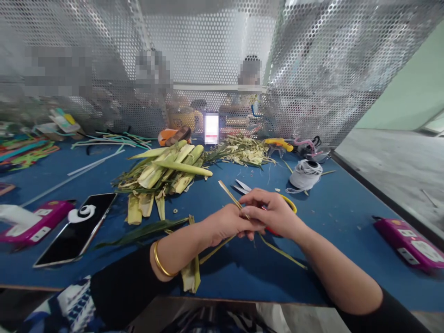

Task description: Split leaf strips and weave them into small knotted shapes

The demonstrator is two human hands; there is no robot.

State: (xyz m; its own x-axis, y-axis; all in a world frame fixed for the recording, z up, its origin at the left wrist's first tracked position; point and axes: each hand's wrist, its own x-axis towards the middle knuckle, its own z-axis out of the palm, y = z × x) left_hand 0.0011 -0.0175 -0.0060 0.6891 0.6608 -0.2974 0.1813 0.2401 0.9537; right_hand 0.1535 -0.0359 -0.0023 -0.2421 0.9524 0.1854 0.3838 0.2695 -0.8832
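Note:
My left hand (231, 223) and my right hand (270, 210) meet over the blue tabletop, fingers closed together around thin plant strips (229, 191). One end of the strips points up and away from my left hand, while other ends trail out below toward both sides. Just behind my right hand lie scissors (243, 186) with yellow and red handles, partly covered by that hand. A flat piece of husk (189, 277) rests under my left forearm, beside a long green leaf (149, 232). My fingertips partly hide one another.
Corn husks (166, 169) are heaped left of centre, with shredded strips (246, 150) behind. A white string ball (305, 175) stands at right. Phone (78, 231) and tissue pack (41, 222) lie left; another purple pack (409, 243) lies right. A perforated metal screen (215, 46) borders the table's back.

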